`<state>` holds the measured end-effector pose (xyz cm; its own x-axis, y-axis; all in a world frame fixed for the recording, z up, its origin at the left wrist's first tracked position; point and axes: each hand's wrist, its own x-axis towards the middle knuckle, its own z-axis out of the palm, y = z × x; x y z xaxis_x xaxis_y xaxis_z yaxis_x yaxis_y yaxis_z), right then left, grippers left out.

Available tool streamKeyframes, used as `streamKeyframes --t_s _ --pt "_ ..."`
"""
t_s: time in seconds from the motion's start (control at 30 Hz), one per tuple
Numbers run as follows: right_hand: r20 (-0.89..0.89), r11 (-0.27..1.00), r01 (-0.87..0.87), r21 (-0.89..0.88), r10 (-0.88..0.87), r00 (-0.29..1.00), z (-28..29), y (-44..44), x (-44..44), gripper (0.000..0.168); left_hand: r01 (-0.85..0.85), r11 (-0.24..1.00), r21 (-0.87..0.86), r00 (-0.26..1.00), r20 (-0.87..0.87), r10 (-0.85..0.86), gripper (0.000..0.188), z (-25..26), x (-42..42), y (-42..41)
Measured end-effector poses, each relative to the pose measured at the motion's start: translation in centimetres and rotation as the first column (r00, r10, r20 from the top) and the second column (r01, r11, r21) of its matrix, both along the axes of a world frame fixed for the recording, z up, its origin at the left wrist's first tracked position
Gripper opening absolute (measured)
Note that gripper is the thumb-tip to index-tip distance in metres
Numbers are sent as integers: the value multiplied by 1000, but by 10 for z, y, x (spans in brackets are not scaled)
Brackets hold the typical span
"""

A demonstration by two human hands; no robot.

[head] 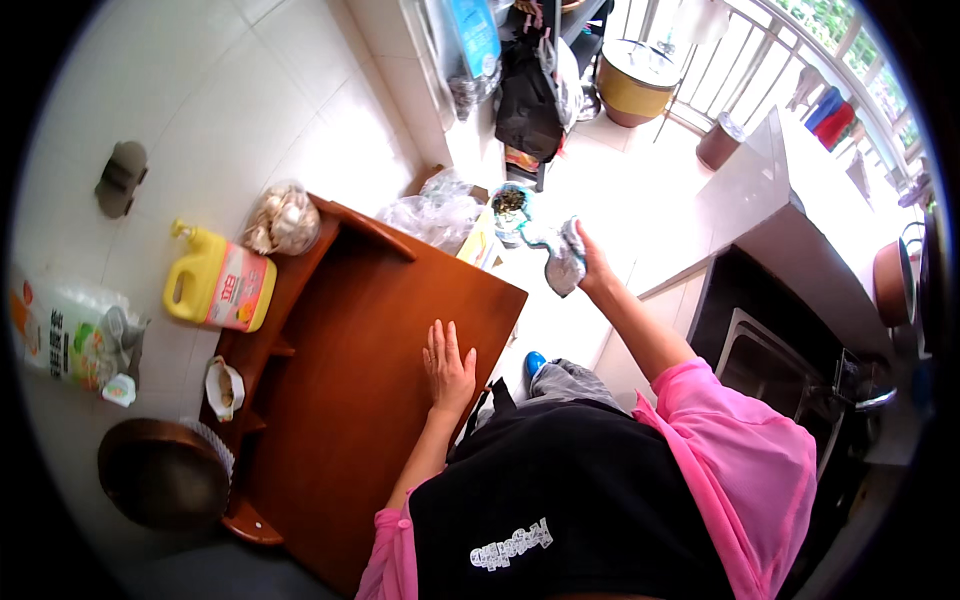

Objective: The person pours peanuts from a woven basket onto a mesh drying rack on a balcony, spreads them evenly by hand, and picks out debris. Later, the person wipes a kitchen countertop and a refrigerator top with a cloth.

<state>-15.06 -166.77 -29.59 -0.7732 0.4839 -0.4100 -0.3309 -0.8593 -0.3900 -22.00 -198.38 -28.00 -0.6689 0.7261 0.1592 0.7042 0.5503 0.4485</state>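
Note:
My left hand [450, 367] lies flat, fingers apart, on the brown wooden desk [360, 420], near its right part. In my right hand [591, 259] is a grey cloth [564, 262] with a teal edge, held in the air beyond the desk's right corner. The cloth hangs down from my fingers, and part of it is folded over. Just left of the cloth, beyond the desk, stands a clear container [511, 214] with dark dried bits in it.
On the desk's raised shelf stand a jar of garlic [283, 219], a yellow detergent jug [221, 281], a small white dish [224, 388] and a dark round pan [165, 474]. Plastic bags [439, 210] lie past the desk. A sink [765, 367] is at the right.

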Motion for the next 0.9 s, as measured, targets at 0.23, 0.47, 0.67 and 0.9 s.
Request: streamKeyframes --t_s 0.23,0.47,0.67,0.9 --pt "-154 971 116 207 -84 984 79 7 47 26 217 975 50 976 9 -218 60 -4 -14 65" --pt "-84 757 285 588 -294 952 172 89 116 26 371 925 80 927 27 -374 62 -18 -4 115" --pt "-39 214 285 934 -733 679 277 208 229 34 387 922 20 920 -71 -385 55 -36 -28 166" --pt "298 59 -656 752 -919 259 250 325 369 32 254 935 -249 967 33 -254 42 -41 -37 206"
